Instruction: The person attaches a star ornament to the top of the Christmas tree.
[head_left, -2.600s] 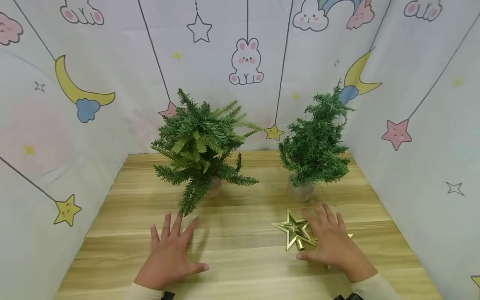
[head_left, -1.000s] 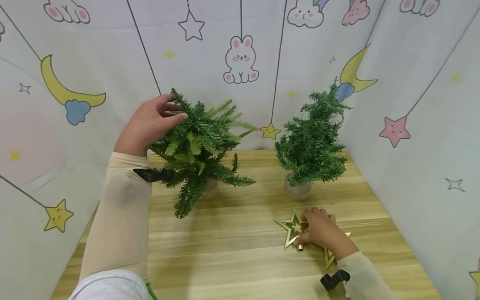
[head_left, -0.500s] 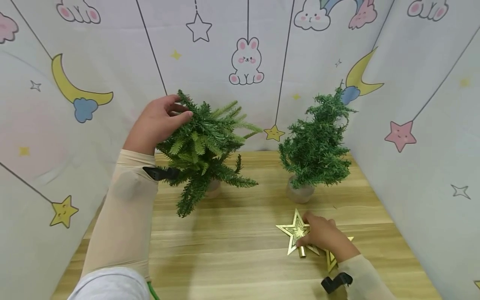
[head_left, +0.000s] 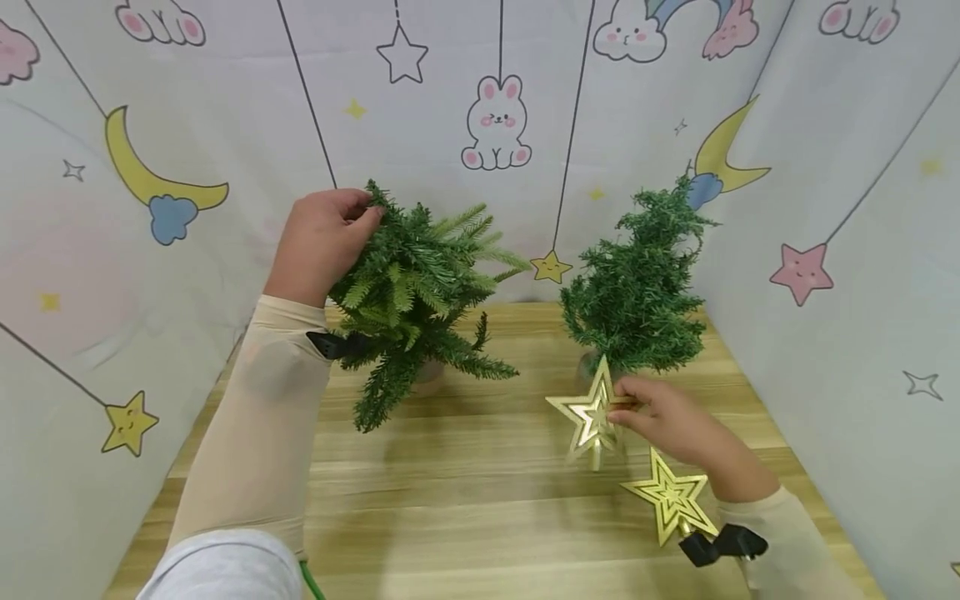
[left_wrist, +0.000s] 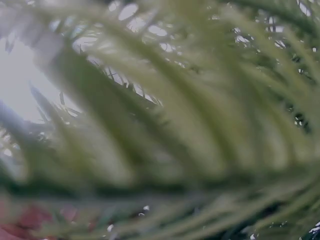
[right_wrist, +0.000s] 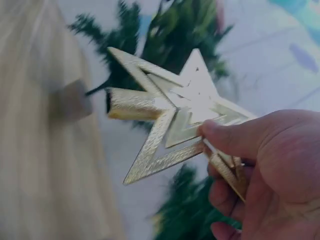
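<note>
My left hand (head_left: 322, 242) pinches the top sprig of the bushy artificial Christmas tree (head_left: 420, 292) on the left. Blurred green needles (left_wrist: 200, 120) fill the left wrist view, hiding that hand's grip. A gold star tree topper (head_left: 597, 417) is raised off the table in my right hand (head_left: 675, 421), thumb on its face and fingers behind. In the right wrist view the topper (right_wrist: 162, 125) shows its hollow tube pointing left. A second gold star topper (head_left: 671, 496) lies flat on the table, below my right forearm and close to the black wrist mount.
A smaller artificial Christmas tree (head_left: 637, 283) stands at the back right, beyond the raised star. Printed fabric (head_left: 450, 117) with moons, stars and a rabbit walls the wooden table (head_left: 450, 517) at the back and both sides.
My left hand has gone from the table to the left tree's top, its fingers now closed on the tip. The right hand has lifted one star topper, uncovering the other.
</note>
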